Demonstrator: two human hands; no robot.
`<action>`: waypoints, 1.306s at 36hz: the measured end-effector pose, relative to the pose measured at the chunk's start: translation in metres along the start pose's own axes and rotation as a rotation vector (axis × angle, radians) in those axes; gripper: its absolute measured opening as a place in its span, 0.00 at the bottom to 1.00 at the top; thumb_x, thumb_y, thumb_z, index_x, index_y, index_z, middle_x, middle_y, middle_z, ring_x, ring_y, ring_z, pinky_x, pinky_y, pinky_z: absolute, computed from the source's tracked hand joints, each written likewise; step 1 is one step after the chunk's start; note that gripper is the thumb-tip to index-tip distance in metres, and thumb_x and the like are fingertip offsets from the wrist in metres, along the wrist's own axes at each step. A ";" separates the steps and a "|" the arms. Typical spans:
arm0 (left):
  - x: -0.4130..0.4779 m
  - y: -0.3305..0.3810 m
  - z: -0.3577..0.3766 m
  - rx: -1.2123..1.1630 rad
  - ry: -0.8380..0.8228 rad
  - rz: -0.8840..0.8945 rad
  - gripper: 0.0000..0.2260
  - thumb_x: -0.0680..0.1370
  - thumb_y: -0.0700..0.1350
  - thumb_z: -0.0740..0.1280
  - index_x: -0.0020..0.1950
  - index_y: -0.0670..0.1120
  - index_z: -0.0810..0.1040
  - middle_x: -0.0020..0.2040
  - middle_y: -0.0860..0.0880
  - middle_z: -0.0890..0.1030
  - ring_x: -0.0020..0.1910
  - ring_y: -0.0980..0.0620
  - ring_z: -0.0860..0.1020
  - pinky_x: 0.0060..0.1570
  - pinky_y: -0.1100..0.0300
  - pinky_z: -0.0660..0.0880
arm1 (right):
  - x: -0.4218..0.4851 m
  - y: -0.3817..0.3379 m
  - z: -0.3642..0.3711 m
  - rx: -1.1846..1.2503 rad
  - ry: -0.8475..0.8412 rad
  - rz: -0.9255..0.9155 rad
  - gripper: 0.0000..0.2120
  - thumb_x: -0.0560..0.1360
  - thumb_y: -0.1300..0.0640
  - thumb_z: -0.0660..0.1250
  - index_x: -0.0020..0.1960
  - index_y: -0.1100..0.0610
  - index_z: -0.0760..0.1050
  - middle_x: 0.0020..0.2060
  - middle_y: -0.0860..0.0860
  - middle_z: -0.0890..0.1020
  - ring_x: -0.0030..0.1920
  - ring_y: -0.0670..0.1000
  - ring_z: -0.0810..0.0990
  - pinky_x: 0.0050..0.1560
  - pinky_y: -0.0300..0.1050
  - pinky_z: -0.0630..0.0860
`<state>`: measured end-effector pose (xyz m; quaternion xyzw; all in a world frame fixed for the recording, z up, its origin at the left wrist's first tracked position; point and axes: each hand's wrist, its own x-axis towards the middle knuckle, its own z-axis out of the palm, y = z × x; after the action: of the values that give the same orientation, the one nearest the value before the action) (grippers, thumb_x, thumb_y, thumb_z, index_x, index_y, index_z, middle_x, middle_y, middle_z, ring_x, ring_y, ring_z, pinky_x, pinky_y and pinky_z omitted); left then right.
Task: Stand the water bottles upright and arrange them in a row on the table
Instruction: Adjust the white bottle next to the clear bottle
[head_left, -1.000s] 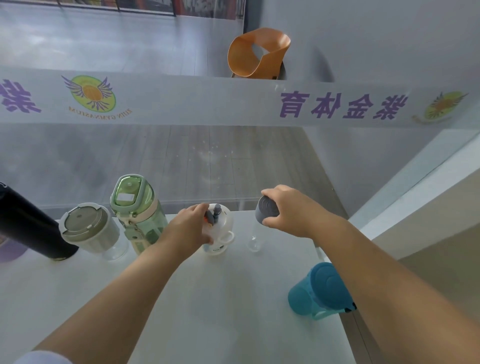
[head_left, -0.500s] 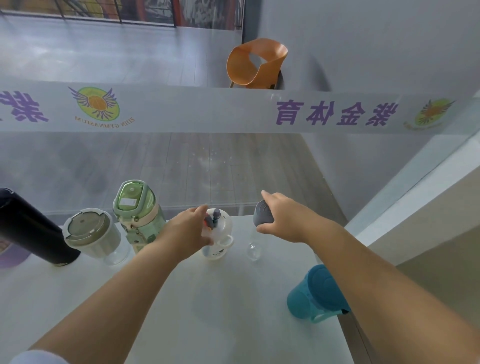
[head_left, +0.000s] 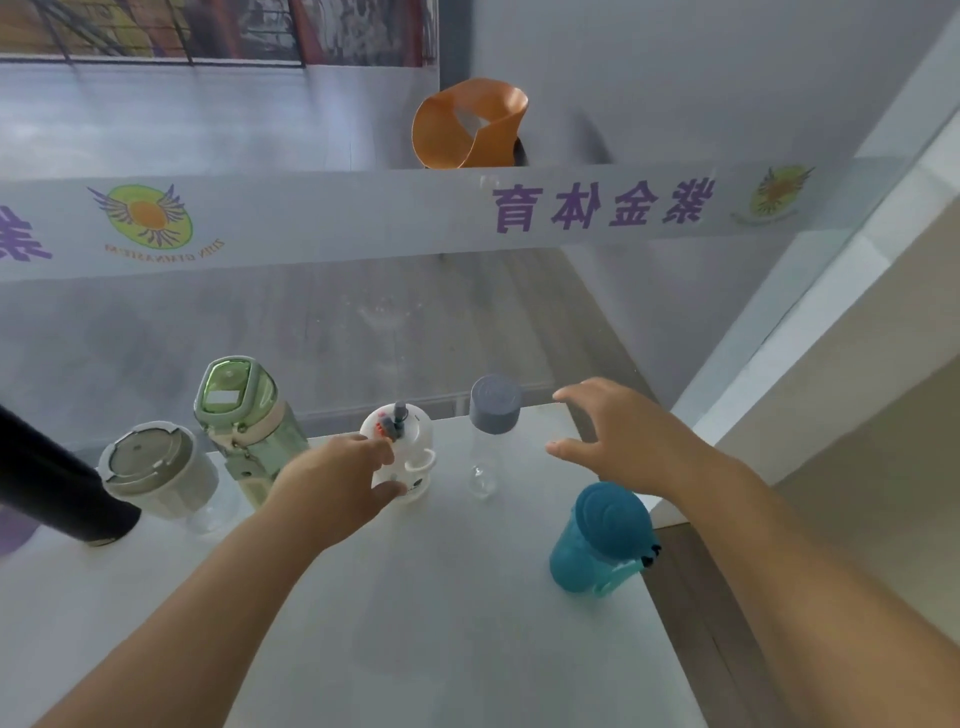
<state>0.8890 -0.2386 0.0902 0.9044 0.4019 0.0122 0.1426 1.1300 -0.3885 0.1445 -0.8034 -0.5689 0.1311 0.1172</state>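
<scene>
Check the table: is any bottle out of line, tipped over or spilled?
The teal bottle stands apart, nearer the person by the table's right edge, while the black, grey-lidded, green, white and clear bottles line the far edge. Nothing is tipped or spilled.

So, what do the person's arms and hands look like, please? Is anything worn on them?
Both forearms are bare. The left hand and right hand show no gloves, rings, watch or bracelet. No sleeve is visible at this moment; the upper arms fall outside the frame, so whether sleeves begin higher up cannot be told.
</scene>
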 end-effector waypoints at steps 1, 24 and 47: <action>-0.002 0.002 0.002 0.002 -0.009 0.003 0.14 0.73 0.58 0.66 0.54 0.53 0.76 0.53 0.53 0.78 0.48 0.50 0.78 0.48 0.55 0.76 | -0.007 0.002 0.001 -0.012 -0.020 0.017 0.29 0.73 0.41 0.65 0.70 0.49 0.64 0.68 0.48 0.70 0.66 0.50 0.70 0.62 0.49 0.69; -0.001 0.042 0.025 0.057 -0.150 0.079 0.17 0.74 0.59 0.64 0.59 0.52 0.73 0.59 0.55 0.77 0.55 0.50 0.76 0.51 0.55 0.74 | -0.046 0.023 0.033 -0.001 -0.189 0.092 0.30 0.68 0.50 0.69 0.68 0.50 0.66 0.58 0.50 0.71 0.53 0.51 0.73 0.51 0.42 0.76; 0.007 0.033 0.014 0.084 -0.157 0.019 0.16 0.74 0.59 0.64 0.58 0.53 0.72 0.59 0.52 0.76 0.50 0.46 0.78 0.49 0.55 0.76 | 0.041 0.030 0.023 -0.015 -0.098 0.196 0.25 0.71 0.52 0.68 0.65 0.59 0.69 0.58 0.58 0.71 0.55 0.58 0.75 0.58 0.54 0.77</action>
<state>0.9195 -0.2580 0.0848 0.9115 0.3810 -0.0744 0.1355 1.1612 -0.3587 0.1100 -0.8485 -0.4938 0.1769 0.0701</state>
